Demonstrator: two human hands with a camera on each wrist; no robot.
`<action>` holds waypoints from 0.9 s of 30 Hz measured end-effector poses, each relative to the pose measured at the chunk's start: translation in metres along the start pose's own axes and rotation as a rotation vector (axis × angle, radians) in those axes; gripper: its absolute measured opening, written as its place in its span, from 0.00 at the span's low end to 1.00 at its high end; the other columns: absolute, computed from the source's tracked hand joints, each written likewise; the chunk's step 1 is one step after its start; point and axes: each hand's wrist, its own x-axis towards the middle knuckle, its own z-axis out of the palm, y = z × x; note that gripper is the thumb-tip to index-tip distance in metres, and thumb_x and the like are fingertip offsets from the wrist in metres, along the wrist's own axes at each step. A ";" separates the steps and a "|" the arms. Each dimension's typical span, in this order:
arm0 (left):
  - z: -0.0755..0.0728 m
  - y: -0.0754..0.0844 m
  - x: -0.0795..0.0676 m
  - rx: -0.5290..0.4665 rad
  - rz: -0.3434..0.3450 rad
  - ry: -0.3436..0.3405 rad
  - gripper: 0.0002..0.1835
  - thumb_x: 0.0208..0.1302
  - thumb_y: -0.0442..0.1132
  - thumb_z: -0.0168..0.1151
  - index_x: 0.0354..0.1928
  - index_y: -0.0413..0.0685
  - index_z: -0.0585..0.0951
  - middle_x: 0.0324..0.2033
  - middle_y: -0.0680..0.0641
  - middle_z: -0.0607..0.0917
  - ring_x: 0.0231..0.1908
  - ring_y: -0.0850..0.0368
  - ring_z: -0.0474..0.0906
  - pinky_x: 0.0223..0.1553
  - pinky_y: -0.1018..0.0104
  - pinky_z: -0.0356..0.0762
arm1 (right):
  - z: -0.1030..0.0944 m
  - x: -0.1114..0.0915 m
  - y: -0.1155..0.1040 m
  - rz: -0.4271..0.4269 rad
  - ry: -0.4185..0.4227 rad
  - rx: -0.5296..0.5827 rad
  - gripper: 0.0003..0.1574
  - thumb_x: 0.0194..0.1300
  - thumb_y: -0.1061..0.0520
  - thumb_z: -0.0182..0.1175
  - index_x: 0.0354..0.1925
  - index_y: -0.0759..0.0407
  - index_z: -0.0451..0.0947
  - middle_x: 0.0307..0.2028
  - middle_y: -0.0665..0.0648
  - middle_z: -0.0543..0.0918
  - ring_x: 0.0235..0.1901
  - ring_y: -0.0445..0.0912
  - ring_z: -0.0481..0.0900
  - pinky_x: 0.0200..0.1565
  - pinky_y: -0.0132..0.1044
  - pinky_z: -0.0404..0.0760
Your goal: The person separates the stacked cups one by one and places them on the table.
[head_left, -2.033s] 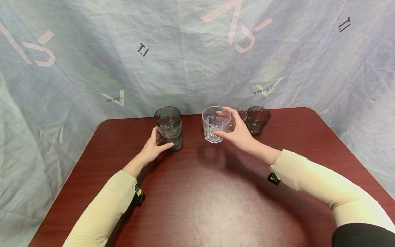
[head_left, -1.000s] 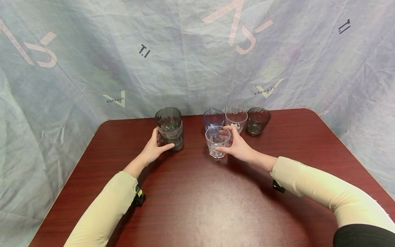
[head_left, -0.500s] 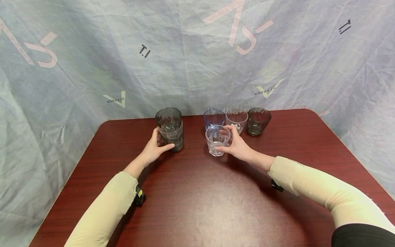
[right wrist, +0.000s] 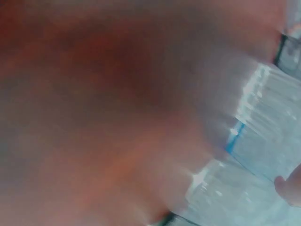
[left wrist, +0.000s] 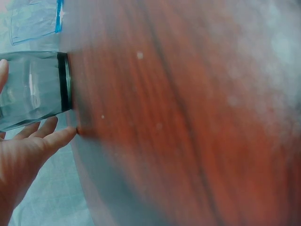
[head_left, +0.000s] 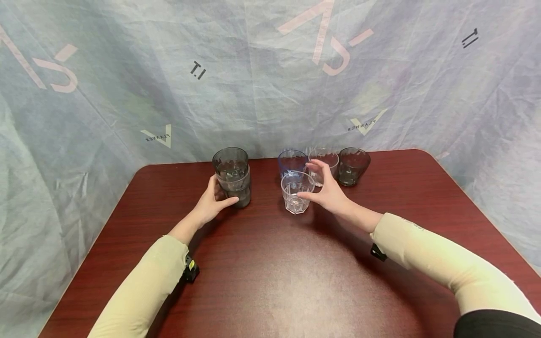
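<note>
My left hand [head_left: 207, 204] holds the side of a stack of smoky grey tumblers [head_left: 233, 182], one nested in another, near the back of the table. Its thumb lies along the near side, and the fingers go behind the glass. In the left wrist view, the bottom tumbler [left wrist: 35, 89] shows its dark base between thumb and fingers. My right hand [head_left: 331, 193] is spread beside a clear faceted tumbler [head_left: 292, 191] that stands upright on the table. The thumb overlaps this glass in the head view, while the index finger is raised off its rim.
Behind the clear tumbler stand a blue-tinted tumbler [head_left: 291, 162], another clear tumbler [head_left: 323, 157] and a smoky grey tumbler [head_left: 354, 165] in a row. A printed grey cloth [head_left: 253, 94] hangs along the far edge of the red-brown table [head_left: 270, 272].
The right hand brought the clear tumbler down toward me onto the table, in front of the blue one. Its fingers then spread off the glass. The left hand and stack stayed put.
</note>
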 end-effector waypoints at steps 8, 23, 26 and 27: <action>-0.001 0.000 0.000 0.005 -0.003 0.001 0.51 0.63 0.42 0.68 0.76 0.57 0.41 0.72 0.40 0.55 0.71 0.45 0.53 0.66 0.46 0.57 | -0.001 0.027 -0.033 -0.093 0.002 0.012 0.52 0.51 0.76 0.69 0.66 0.76 0.50 0.66 0.74 0.62 0.67 0.64 0.58 0.65 0.58 0.58; 0.000 -0.002 0.002 0.005 -0.021 0.003 0.52 0.63 0.44 0.68 0.76 0.59 0.41 0.71 0.41 0.57 0.70 0.44 0.56 0.66 0.46 0.58 | 0.050 0.084 -0.029 -0.082 -0.159 0.062 0.53 0.56 0.66 0.70 0.71 0.63 0.49 0.69 0.62 0.62 0.67 0.54 0.62 0.63 0.51 0.65; 0.001 -0.001 0.002 0.004 -0.021 0.008 0.51 0.63 0.44 0.68 0.76 0.60 0.42 0.71 0.41 0.57 0.69 0.44 0.57 0.65 0.45 0.58 | 0.059 0.088 -0.028 -0.067 -0.198 0.056 0.53 0.58 0.65 0.70 0.71 0.62 0.49 0.69 0.61 0.62 0.67 0.53 0.62 0.62 0.48 0.65; 0.001 -0.001 0.002 0.004 -0.021 0.008 0.51 0.63 0.44 0.68 0.76 0.60 0.42 0.71 0.41 0.57 0.69 0.44 0.57 0.65 0.45 0.58 | 0.062 0.090 -0.027 -0.061 -0.208 0.052 0.53 0.58 0.64 0.70 0.71 0.61 0.48 0.69 0.61 0.62 0.68 0.53 0.62 0.62 0.48 0.66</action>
